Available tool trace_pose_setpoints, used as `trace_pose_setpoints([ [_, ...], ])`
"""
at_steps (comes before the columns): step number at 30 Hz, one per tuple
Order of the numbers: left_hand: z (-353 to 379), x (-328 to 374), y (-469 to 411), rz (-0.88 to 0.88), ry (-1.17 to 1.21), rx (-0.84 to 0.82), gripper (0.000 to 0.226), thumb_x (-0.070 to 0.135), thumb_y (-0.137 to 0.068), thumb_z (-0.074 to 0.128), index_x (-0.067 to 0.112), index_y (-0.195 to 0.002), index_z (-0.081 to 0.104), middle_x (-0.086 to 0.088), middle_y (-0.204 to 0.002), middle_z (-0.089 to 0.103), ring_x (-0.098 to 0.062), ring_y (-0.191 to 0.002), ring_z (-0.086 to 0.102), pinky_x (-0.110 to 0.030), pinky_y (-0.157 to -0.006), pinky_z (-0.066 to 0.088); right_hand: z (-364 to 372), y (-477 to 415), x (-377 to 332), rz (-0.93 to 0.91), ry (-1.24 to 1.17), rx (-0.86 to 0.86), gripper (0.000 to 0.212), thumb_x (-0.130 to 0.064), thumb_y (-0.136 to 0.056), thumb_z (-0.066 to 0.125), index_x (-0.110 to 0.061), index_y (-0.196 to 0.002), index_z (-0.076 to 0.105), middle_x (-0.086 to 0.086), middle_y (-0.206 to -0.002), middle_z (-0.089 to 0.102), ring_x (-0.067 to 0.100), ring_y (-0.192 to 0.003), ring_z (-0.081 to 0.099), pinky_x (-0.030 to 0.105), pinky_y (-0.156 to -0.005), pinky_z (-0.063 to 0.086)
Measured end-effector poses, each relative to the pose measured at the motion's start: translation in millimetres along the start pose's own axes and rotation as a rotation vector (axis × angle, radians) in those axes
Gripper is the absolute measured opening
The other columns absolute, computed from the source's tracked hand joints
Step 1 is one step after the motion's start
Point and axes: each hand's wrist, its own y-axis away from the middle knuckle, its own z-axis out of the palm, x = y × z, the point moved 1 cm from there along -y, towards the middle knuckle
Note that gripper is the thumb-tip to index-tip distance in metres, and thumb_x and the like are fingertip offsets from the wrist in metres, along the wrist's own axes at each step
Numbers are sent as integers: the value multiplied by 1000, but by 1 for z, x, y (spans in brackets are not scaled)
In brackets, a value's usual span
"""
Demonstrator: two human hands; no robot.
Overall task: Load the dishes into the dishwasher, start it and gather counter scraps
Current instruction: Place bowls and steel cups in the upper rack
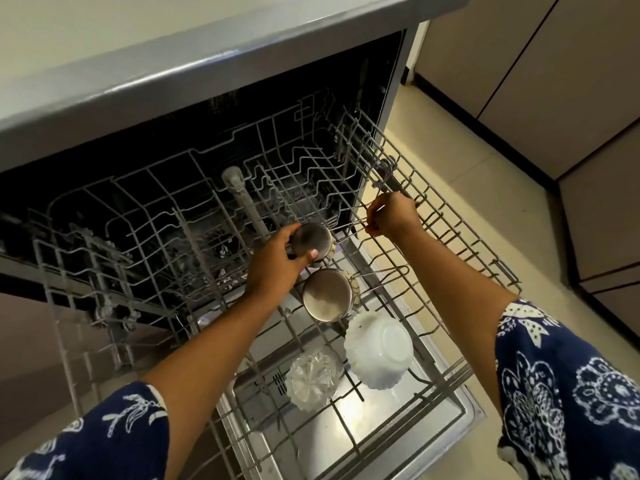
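Observation:
The dishwasher's upper wire rack is pulled out over the open door. My left hand grips the body of a small steel pot turned bottom up on the rack, while my right hand pinches its thin wire handle. A second steel pot lies inverted just in front of it. Closer to me sit an upturned white bowl and an upturned clear glass bowl.
The grey countertop overhangs the dark dishwasher cavity. The left half of the rack holds no dishes. Beige cabinet fronts and pale floor tiles lie to the right.

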Motion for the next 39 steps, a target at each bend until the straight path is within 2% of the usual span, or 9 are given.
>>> trace_pose_setpoints([
  [5,0,-4,2,87,-104,21,69,41,-79,72,24,-140,44,-8,-129,61,-24,-112,60,-43,-86,53,6,-3,5,-93,99,17,13,1,-85,56,-7,-80,66,11,-79,65,22,-72,63,36,-73,58],
  [13,3,-9,2,134,-205,71,68,49,-82,66,23,-141,44,-6,-129,60,-24,-113,60,-41,-85,53,16,-7,10,-224,275,90,28,6,-83,57,-20,-74,64,5,-86,69,19,-81,64,40,-80,55],
  [16,4,-6,6,150,-229,75,67,48,-84,64,23,-142,41,-4,-139,51,-24,-121,53,-34,-85,48,12,-6,8,-242,346,58,20,1,-85,59,-16,-92,68,5,-99,68,21,-92,64,37,-86,52],
  [18,3,-3,10,182,-213,80,66,45,-85,64,23,-143,40,-2,-143,46,-23,-124,49,-30,-82,45,8,0,8,-308,412,86,30,1,-85,59,-12,-111,65,6,-108,66,23,-98,63,37,-89,51],
  [21,4,-4,13,246,-202,64,63,37,-86,65,21,-143,40,1,-147,40,-20,-124,48,-24,-82,40,-5,17,18,-390,457,146,31,1,-87,58,-16,-112,65,2,-107,67,17,-95,63,36,-88,52],
  [27,-1,-11,12,234,-195,28,63,34,-88,63,22,-144,38,1,-151,34,-22,-131,44,-30,-93,42,-25,45,35,-453,632,-14,23,-10,-90,58,-18,-111,65,1,-108,65,16,-96,60,30,-84,51],
  [32,-9,-9,40,355,-130,-8,72,65,-79,54,30,-141,42,6,-148,35,-8,-128,34,-23,-91,35,-42,84,53,-559,613,-82,26,-27,-89,60,-20,-114,64,-2,-116,61,16,-106,55,32,-90,46],
  [35,-2,-16,60,456,-315,-106,80,73,-70,53,34,-139,41,6,-141,42,-15,-124,41,-32,-91,42,-47,97,75,-424,623,19,27,-27,-91,59,-20,-116,62,-3,-114,60,13,-99,58,30,-85,48],
  [39,14,-18,66,463,-305,-111,80,49,-70,76,26,-140,44,3,-142,41,-18,-125,40,-28,-93,40,-40,96,86,-161,216,36,14,-18,-92,58,-17,-102,67,-1,-90,65,13,-75,59,21,-67,49],
])
